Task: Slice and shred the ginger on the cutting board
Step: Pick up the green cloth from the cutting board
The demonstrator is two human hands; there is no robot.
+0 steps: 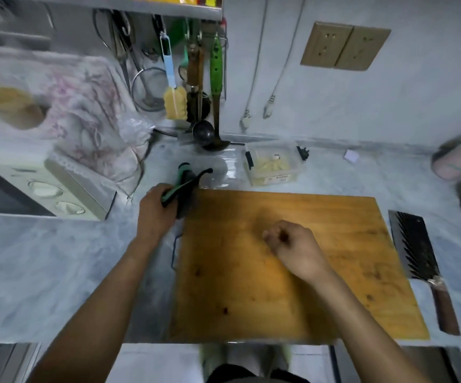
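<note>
Here, at the far left, a cream microwave stands on the pale marbled surface with a flowered cloth draped over it. Next comes the left hand, just beside the near-left corner of the wooden cutting board, its fingers curled round a green-and-black handled tool whose kind the blur hides. Behind it, a sponge brush and a ladle hang by the wall. Over the middle of the board hovers the right hand, fingers curled in loosely; whether they hold a piece of ginger I cannot tell, and no ginger shows plainly on the board. A clear plastic box with pale contents sits just behind the board. To the right of the board a cleaver lies flat on the surface, handle toward the person
</note>
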